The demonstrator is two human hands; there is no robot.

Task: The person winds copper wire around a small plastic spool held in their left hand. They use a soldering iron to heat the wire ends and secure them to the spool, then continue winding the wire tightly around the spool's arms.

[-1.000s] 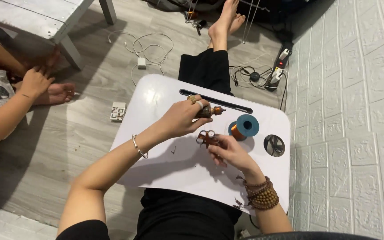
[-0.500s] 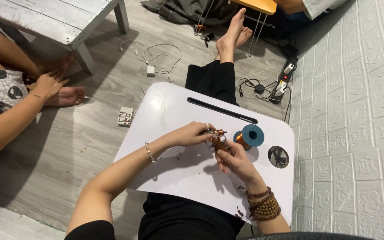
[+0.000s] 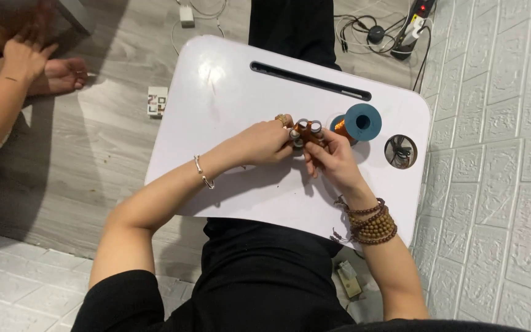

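My left hand [image 3: 265, 142] and right hand [image 3: 334, 161] together pinch a small copper-wound part [image 3: 303, 131]. A blue wire spool [image 3: 356, 123] lies just beyond my right hand.

Wide bare stretch of the white lap table [image 3: 216, 92] on my left, easy passage there. On my right it's tight: blue wire spool [image 3: 359, 122], round fan hole [image 3: 400, 151], then the brick-pattern wall [image 3: 499, 172].

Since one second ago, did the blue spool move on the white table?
No. The blue spool lies beside the round hole of the white table, as before.
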